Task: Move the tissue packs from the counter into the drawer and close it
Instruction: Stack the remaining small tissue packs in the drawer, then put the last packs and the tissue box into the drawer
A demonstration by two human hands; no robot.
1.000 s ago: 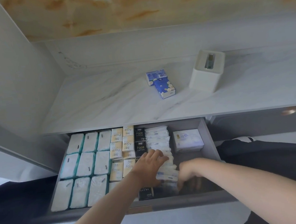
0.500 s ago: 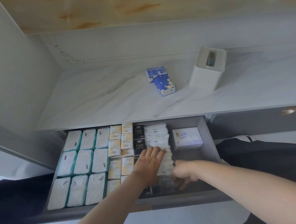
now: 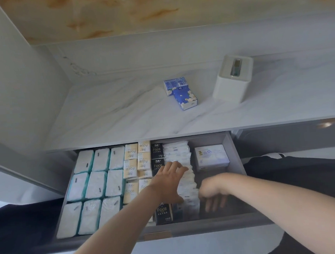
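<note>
Two blue tissue packs (image 3: 181,93) lie together on the white marble counter (image 3: 122,114). Below it the grey drawer (image 3: 237,158) stands pulled out, filled with white, yellow and black packs. My left hand (image 3: 169,182) lies flat with straight fingers on a row of white packs (image 3: 179,157) in the drawer's middle. My right hand (image 3: 212,194) hangs just right of that row near the drawer's front, fingers pointing down and touching the packs' side. A pale boxed pack (image 3: 211,156) sits at the drawer's back right.
A white square tissue box (image 3: 233,79) stands on the counter right of the blue packs. A grey panel (image 3: 13,97) closes the left side. A cabinet underside (image 3: 155,9) overhangs the counter. Dark fabric (image 3: 302,169) lies right of the drawer.
My right hand has let its fingers drop downward beside the white row. The left hand has stayed pressed on the row, shifting slightly toward the drawer's back.
</note>
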